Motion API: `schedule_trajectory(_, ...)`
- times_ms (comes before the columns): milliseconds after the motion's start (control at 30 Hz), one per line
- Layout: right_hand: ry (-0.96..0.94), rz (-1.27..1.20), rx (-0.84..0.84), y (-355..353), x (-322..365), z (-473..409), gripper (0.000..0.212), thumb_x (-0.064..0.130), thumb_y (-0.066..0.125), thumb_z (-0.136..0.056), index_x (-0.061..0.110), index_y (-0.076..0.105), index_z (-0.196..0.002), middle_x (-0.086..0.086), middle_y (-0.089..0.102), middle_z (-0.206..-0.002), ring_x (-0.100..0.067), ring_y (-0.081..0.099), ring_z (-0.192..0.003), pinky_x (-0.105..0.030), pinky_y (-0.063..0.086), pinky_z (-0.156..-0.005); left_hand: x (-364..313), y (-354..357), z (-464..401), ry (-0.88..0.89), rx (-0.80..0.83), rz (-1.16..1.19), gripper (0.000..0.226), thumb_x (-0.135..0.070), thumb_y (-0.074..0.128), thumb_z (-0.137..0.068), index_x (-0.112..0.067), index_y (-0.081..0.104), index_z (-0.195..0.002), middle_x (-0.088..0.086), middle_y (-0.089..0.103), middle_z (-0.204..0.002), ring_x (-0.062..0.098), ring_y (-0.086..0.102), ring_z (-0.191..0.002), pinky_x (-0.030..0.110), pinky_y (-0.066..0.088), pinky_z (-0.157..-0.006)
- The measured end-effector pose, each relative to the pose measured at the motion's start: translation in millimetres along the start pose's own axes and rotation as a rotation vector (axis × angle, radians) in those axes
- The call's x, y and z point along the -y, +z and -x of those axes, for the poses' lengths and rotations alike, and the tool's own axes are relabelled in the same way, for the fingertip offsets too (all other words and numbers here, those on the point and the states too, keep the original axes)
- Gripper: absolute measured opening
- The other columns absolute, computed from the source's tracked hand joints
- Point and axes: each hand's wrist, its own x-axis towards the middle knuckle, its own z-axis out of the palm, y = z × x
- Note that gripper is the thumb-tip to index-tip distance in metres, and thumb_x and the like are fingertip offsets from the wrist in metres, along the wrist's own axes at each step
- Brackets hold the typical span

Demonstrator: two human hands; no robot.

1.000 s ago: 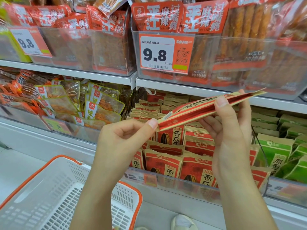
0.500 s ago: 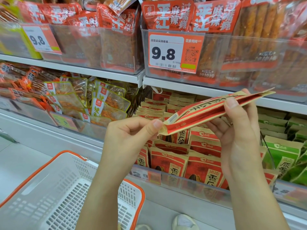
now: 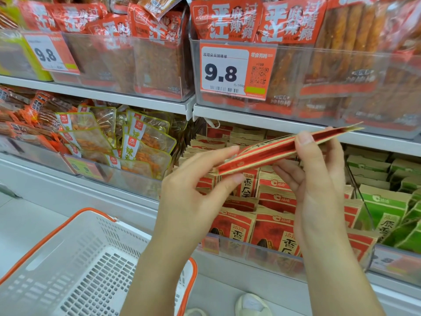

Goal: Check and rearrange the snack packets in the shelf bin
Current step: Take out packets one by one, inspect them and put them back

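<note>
A flat red and tan snack packet [image 3: 273, 151] is held edge-on in front of the shelf, tilted up to the right. My left hand [image 3: 196, 183] pinches its lower left end between thumb and fingers. My right hand [image 3: 312, 179] grips the middle, thumb on top and fingers underneath. Behind and below stands the clear shelf bin [image 3: 262, 254], full of upright red packets [image 3: 273, 229] of the same kind.
Green packets [image 3: 387, 213] fill the bin to the right. Clear pouches of orange snacks [image 3: 141, 144] lie in the bin to the left. Above, a shelf carries red spicy-stick bags behind a 9.8 price tag [image 3: 232, 69]. A white basket [image 3: 75, 265] with an orange rim sits at lower left.
The packet has turned flatter, more edge-on to the camera. My left thumb and fingers have slid further along its lower left end. The view has shifted slightly.
</note>
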Motion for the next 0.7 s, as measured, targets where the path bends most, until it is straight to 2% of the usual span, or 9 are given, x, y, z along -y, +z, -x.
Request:
schedule_trajectory(100, -0.007, -0.015, 0.049, -1, 1, 0, 0.109, 0.06, 0.075, -0.057, 0.025, 0.027, -0.148, 0.01, 0.072, -0.104, -0.016, 0.068, -0.102, -0.026, 0.054, -0.088, 6, 3, -1, -0.014, -0.081, 0.079, 0.029, -0.011, 0.073, -0.084, -0.028, 0.071, -0.108, -0.012, 0.075, -0.099, 0.007, 0.069, -0.101, 0.021, 0.054, -0.085)
schedule_trajectory(200, -0.038, -0.015, 0.057, -13, 12, -11, 0.087, 0.041, 0.074, -0.064, 0.025, 0.038, -0.142, 0.013, 0.072, -0.084, -0.005, 0.068, -0.083, -0.016, 0.053, -0.067, 9, -8, -4, -0.059, -0.063, 0.212, 0.027, -0.009, 0.071, -0.084, -0.029, 0.071, -0.102, -0.009, 0.076, -0.095, 0.011, 0.071, -0.095, 0.02, 0.054, -0.081)
schedule_trajectory(267, -0.043, 0.018, 0.169, -20, 19, -21, 0.057, 0.032, 0.078, -0.068, 0.024, 0.06, -0.121, 0.012, 0.062, -0.069, -0.003, 0.056, -0.06, -0.015, 0.042, -0.049, 9, -10, -5, -0.089, -0.035, 0.25, 0.025, -0.012, 0.069, -0.083, -0.029, 0.072, -0.101, -0.006, 0.076, -0.094, 0.014, 0.071, -0.093, 0.023, 0.055, -0.079)
schedule_trajectory(333, -0.066, 0.006, 0.223, -22, 20, -29, 0.028, 0.033, 0.076, -0.064, 0.026, 0.07, -0.091, 0.011, 0.058, -0.065, -0.004, 0.048, -0.05, -0.016, 0.036, -0.044, 10, -6, -3, -0.12, -0.03, 0.262, 0.022, -0.017, 0.067, -0.084, -0.028, 0.071, -0.103, -0.006, 0.075, -0.094, 0.014, 0.071, -0.092, 0.023, 0.055, -0.078)
schedule_trajectory(400, -0.13, -0.002, 0.206, -20, 19, -34, 0.014, 0.031, 0.072, -0.07, 0.024, 0.069, -0.082, 0.011, 0.061, -0.065, -0.005, 0.047, -0.049, -0.017, 0.041, -0.046, 15, -1, -2, -0.156, -0.035, 0.162, 0.027, -0.029, 0.064, -0.089, -0.028, 0.065, -0.116, -0.013, 0.072, -0.103, 0.009, 0.069, -0.098, 0.02, 0.052, -0.081)
schedule_trajectory(467, -0.247, 0.031, 0.132, -21, 16, -37, 0.004, 0.022, 0.069, -0.082, 0.023, 0.066, -0.085, 0.011, 0.065, -0.069, -0.004, 0.05, -0.052, -0.019, 0.046, -0.052, 21, 1, -1, -0.216, -0.027, -0.071, 0.045, -0.051, 0.053, -0.091, -0.035, 0.049, -0.133, -0.025, 0.065, -0.113, 0.002, 0.061, -0.11, 0.021, 0.047, -0.088)
schedule_trajectory(500, -0.298, 0.072, 0.104, -21, 15, -38, 0.007, 0.017, 0.067, -0.088, 0.024, 0.065, -0.086, 0.012, 0.066, -0.069, -0.004, 0.052, -0.054, -0.02, 0.048, -0.054, 26, 1, 0, -0.236, -0.01, -0.192, 0.047, -0.057, 0.047, -0.092, -0.038, 0.045, -0.135, -0.03, 0.062, -0.113, 0.001, 0.056, -0.113, 0.024, 0.045, -0.09)
schedule_trajectory(600, -0.364, 0.189, 0.052, -23, 11, -43, 0.014, 0.012, 0.062, -0.092, 0.025, 0.061, -0.087, 0.015, 0.065, -0.067, -0.002, 0.054, -0.056, -0.022, 0.051, -0.057, 32, -3, 2, -0.19, 0.062, -0.422, 0.027, -0.053, 0.047, -0.097, -0.036, 0.062, -0.111, -0.028, 0.06, -0.098, 0.001, 0.05, -0.107, 0.019, 0.041, -0.088)
schedule_trajectory(700, -0.36, 0.29, 0.094, -20, 6, -42, 0.016, 0.012, 0.063, -0.091, 0.027, 0.061, -0.085, 0.015, 0.065, -0.067, -0.002, 0.055, -0.057, -0.021, 0.05, -0.056, 34, -3, 2, -0.183, 0.087, -0.462, 0.03, -0.055, 0.043, -0.097, -0.036, 0.065, -0.103, -0.027, 0.059, -0.094, -0.001, 0.049, -0.102, 0.01, 0.036, -0.083)
